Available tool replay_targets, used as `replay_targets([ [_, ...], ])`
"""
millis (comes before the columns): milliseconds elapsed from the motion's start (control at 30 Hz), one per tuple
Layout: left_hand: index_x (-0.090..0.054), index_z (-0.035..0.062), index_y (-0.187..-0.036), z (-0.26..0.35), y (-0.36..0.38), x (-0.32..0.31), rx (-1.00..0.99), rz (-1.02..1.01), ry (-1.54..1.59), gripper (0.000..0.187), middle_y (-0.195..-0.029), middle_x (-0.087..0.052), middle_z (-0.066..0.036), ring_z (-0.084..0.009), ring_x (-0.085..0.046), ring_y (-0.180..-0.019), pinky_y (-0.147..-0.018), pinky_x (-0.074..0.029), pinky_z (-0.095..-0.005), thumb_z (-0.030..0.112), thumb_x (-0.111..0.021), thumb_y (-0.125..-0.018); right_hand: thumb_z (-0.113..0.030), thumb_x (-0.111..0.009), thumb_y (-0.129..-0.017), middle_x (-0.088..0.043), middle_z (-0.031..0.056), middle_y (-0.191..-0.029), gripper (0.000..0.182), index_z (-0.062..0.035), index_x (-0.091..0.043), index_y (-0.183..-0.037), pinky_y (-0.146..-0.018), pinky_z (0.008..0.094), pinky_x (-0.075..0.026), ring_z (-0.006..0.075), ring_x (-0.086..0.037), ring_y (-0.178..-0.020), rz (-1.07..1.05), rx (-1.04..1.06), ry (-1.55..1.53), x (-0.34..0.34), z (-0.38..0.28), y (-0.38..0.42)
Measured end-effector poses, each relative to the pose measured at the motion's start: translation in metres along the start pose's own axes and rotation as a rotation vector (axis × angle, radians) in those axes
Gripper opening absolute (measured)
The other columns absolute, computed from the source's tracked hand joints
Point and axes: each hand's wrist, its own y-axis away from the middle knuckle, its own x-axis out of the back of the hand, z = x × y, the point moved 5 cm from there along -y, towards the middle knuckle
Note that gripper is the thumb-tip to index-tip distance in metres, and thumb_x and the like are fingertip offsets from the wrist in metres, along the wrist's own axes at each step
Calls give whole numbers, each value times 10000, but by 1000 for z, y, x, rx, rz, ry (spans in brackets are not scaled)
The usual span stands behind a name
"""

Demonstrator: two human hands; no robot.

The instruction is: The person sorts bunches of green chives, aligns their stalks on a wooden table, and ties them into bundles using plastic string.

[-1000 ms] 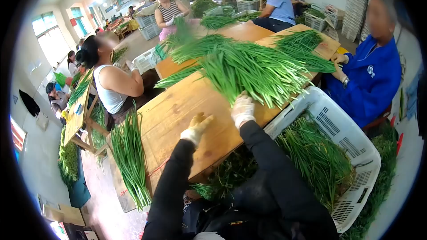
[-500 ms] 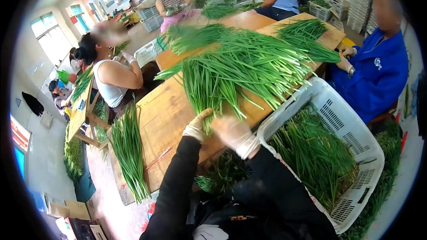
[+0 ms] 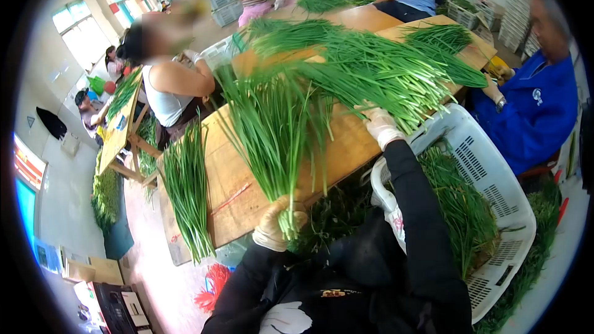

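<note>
My gloved left hand (image 3: 272, 226) is closed around the pale stem ends of a bunch of chives (image 3: 269, 130), close to my body at the table's front edge. The long leaves of this bunch fan away from me over the wooden table (image 3: 235, 210). My gloved right hand (image 3: 380, 127) reaches forward to the stem ends of the large chive pile (image 3: 396, 68), touching its near edge. Its fingers look stretched out, partly among the stems. To the left lies a separate neat bundle of chives (image 3: 185, 192), beside a thin red tie (image 3: 230, 198).
A white plastic crate (image 3: 489, 167) holding loose greens stands at my right, under my forearm. A co-worker in a blue jacket (image 3: 526, 111) sits at the right, another in a white top (image 3: 173, 93) at the left. Red strips (image 3: 213, 287) hang low by the table corner.
My left hand has drawn the bunch down toward my body. My right hand has moved away from it, rightward and forward to the pile. The view has shifted slightly.
</note>
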Motion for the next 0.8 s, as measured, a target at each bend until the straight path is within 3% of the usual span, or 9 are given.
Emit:
replay_targets([
  [100,-371,-12,-1221,-10,9,31,24,154,-50,469,-1062,-558,-105,-213,-561,-747,-669,-465,-319,209,-503,-829,-142,-521,-766,-368,59,-1298,333,-219,-561,-1088,-885,391,-376,292,-424,-1069,-2,-134,336,32,-51,29],
  [133,-366,-21,-1224,-8,8,33,53,70,-36,516,-1131,-523,-138,-282,-571,-863,-743,-470,-390,284,-494,-828,-161,-520,-771,-418,80,-1244,276,-193,-588,-1036,-812,401,-409,309,-457,-987,309,33,238,26,-49,35],
  [167,-353,-14,-1238,-8,8,16,81,-48,-22,562,-1156,-502,-150,-304,-535,-982,-845,-423,-451,332,-498,-820,-229,-492,-809,-485,99,-1165,222,-125,-601,-972,-777,389,-424,277,-496,-938,360,51,228,33,-63,46],
  [300,-305,-2,-1271,-8,10,6,90,-17,-43,660,-1278,-383,-151,-295,-420,-1136,-936,-334,-471,434,-489,-811,-390,-418,-860,-619,101,-807,411,-14,-574,-909,-719,343,-442,257,-568,-703,-196,-227,-93,20,-79,105],
  [367,-294,15,-1282,-10,8,10,113,-24,-89,681,-1277,-386,-146,-289,-419,-1138,-941,-325,-476,466,-480,-808,-489,-360,-853,-611,145,-779,529,0,-563,-865,-682,361,-454,258,-577,-704,-324,-247,-518,-9,-89,125],
  [433,-372,61,-1253,-12,9,13,122,36,-150,598,-1229,-451,-116,-244,-443,-1121,-942,-317,-484,459,-472,-817,-557,-358,-821,-608,178,-820,601,4,-552,-911,-721,363,-452,310,-577,-761,-299,-51,-536,-28,-113,136],
  [600,-526,134,-1093,-14,13,41,81,339,-374,337,-1040,-575,-22,-189,-530,-984,-856,-391,-430,310,-564,-808,-300,-524,-800,-568,219,-800,298,-14,-519,-883,-693,414,-427,376,-543,-799,-223,64,-465,-60,-145,144],
  [700,-522,126,-1087,-16,12,28,-1,346,-348,320,-1029,-577,-30,-191,-540,-955,-829,-415,-404,269,-571,-805,-175,-443,-802,-574,185,-767,198,2,-519,-848,-620,402,-454,341,-566,-707,-15,303,-281,-49,-181,160],
  [800,-513,87,-1080,-16,12,38,-29,350,-245,307,-987,-580,-42,-192,-551,-893,-761,-449,-351,192,-576,-798,-124,-417,-792,-587,157,-757,211,8,-540,-903,-585,375,-473,313,-580,-650,-242,362,-94,-34,-191,160],
])
